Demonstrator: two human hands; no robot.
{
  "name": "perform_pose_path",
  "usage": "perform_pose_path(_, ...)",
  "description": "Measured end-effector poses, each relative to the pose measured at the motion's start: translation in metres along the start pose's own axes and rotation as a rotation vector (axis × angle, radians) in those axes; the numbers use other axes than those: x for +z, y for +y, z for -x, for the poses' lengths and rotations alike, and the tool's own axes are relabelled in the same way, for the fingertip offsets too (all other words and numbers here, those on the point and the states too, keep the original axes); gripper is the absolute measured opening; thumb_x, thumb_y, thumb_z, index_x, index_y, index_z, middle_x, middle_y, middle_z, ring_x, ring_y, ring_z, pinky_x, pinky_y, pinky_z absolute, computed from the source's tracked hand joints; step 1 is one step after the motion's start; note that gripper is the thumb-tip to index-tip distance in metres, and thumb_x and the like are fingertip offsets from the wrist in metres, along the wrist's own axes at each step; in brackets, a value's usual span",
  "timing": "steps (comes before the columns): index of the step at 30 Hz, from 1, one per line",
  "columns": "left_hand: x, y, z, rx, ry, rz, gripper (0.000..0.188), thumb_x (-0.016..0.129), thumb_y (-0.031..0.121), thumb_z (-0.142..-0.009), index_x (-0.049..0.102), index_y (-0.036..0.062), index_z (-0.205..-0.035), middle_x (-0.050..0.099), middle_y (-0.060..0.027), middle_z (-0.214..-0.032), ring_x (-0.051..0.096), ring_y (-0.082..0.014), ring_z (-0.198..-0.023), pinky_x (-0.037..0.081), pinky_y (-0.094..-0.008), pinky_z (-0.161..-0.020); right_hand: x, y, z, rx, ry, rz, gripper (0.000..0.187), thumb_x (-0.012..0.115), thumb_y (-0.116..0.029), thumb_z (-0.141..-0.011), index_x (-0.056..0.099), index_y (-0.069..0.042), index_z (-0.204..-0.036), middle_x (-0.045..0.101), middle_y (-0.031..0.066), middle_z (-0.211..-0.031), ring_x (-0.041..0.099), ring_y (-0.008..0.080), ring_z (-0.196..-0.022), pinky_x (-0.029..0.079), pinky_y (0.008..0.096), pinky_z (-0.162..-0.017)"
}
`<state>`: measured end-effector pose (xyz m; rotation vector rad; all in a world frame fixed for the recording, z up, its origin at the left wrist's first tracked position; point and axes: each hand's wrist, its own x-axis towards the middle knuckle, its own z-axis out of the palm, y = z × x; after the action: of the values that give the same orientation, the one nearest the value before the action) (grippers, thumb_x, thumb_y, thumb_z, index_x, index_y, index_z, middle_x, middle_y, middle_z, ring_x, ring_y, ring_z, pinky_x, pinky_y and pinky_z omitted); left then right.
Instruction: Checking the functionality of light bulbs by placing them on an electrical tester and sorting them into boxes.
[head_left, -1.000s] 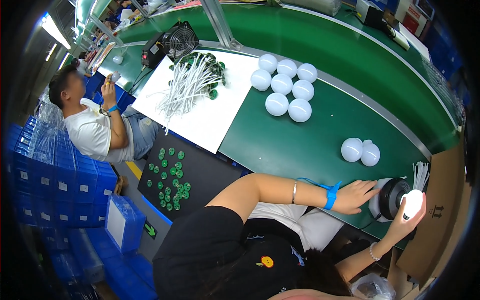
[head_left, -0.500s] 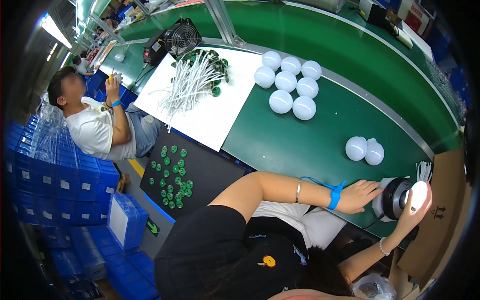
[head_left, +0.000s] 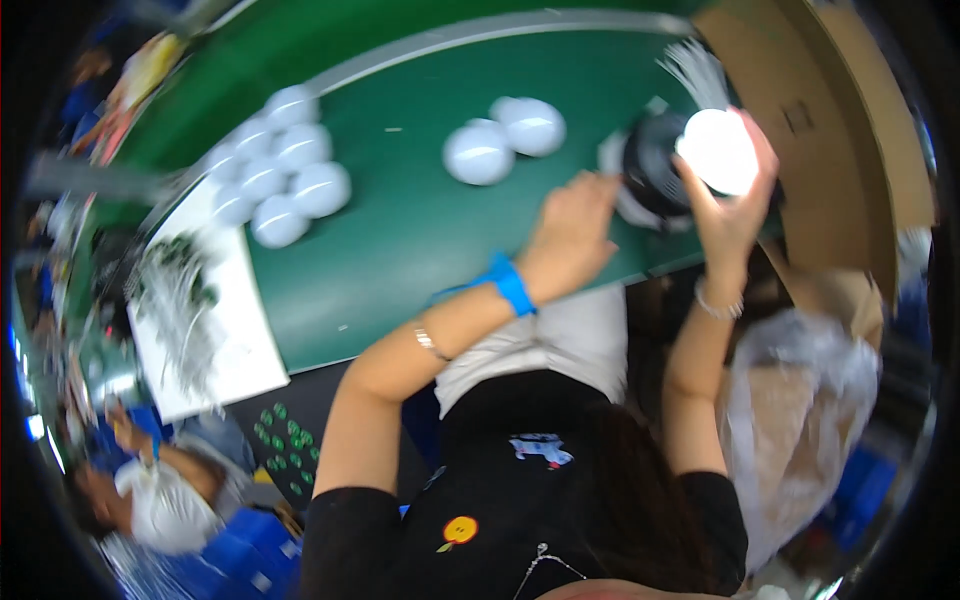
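Turned to the right since half a second ago, the view now shows more of the carton [head_left: 790, 110] and a clear bag [head_left: 805, 345], while the right hand [head_left: 735, 205] keeps its hold on the glowing bulb [head_left: 720, 150]. That bulb is near the right end of the counter [head_left: 400, 270], just beside a round black device [head_left: 652, 165]; blur hides whether they touch. Thumb and fingers pinch it from opposite sides. By the counter's near edge, the left hand [head_left: 572, 235] is palm down, thumb apart from the extended fingers, whose tips reach the device's pale base; I cannot tell how firmly they rest there. White wires [head_left: 695, 72] stick up behind the bulb, next to the carton at the right end. Two globes [head_left: 478, 152] lie side by side mid-counter, and eight more [head_left: 300, 148] cluster toward its far left corner. A white sheet [head_left: 245, 330] covers the left end, bearing wired discs [head_left: 180, 300]. Below its near edge, green discs [head_left: 280, 435] dot a dark surface, near a co-worker [head_left: 170, 505].
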<state>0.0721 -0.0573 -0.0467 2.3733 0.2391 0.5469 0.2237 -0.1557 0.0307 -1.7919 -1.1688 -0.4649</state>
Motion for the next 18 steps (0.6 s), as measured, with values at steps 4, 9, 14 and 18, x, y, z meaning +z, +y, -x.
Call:
perform_pose_path(4,-0.001,-0.002,0.002,0.05,-0.015,-0.08,0.083,0.073,0.011,-0.07,0.027,-0.0057,-0.137,0.041,-0.025,-0.133,0.04,-0.0391,-0.125,0.032,-0.0451,-0.102,0.016,0.025,-0.004,-0.24,0.131,-0.111,0.068,0.083,-0.021,-0.068,0.046,-0.004,-0.122,0.056,0.0155,-0.118,0.056,0.0292,-0.106,0.045,0.0355,-0.089)
perform_pose_path(9,0.003,-0.002,0.002,0.103,-0.01,-0.11,0.082,0.072,0.013,-0.073,0.026,-0.006,-0.138,0.041,-0.026,-0.132,0.04,-0.0396,-0.124,0.032,-0.0442,-0.103,-0.001,0.017,-0.004,0.171,0.0,-0.248,0.056,0.082,-0.016,-0.066,0.057,0.0,-0.113,0.061,0.0117,-0.104,0.058,0.0239,-0.095,0.046,0.0334,-0.085)
perform_pose_path(14,0.006,-0.002,0.0,0.115,-0.018,-0.138,0.081,0.071,0.014,-0.075,0.025,-0.0051,-0.138,0.041,-0.025,-0.133,0.041,-0.0385,-0.124,0.033,-0.0435,-0.102,-0.005,0.049,0.005,-0.068,-0.041,-0.012,0.055,0.081,-0.034,-0.07,0.057,0.0,-0.107,0.06,0.0158,-0.1,0.058,0.0295,-0.096,0.046,0.0343,-0.08)
perform_pose_path(18,0.005,-0.005,0.001,0.119,-0.021,-0.145,0.081,0.071,0.014,-0.075,0.025,-0.0048,-0.139,0.041,-0.0247,-0.134,0.04,-0.0381,-0.124,0.032,-0.0434,-0.102,-0.015,0.021,0.007,0.108,-0.017,-0.172,0.05,0.079,-0.021,-0.07,0.057,0.001,-0.109,0.061,0.0132,-0.1,0.058,0.0253,-0.093,0.046,0.0337,-0.082)
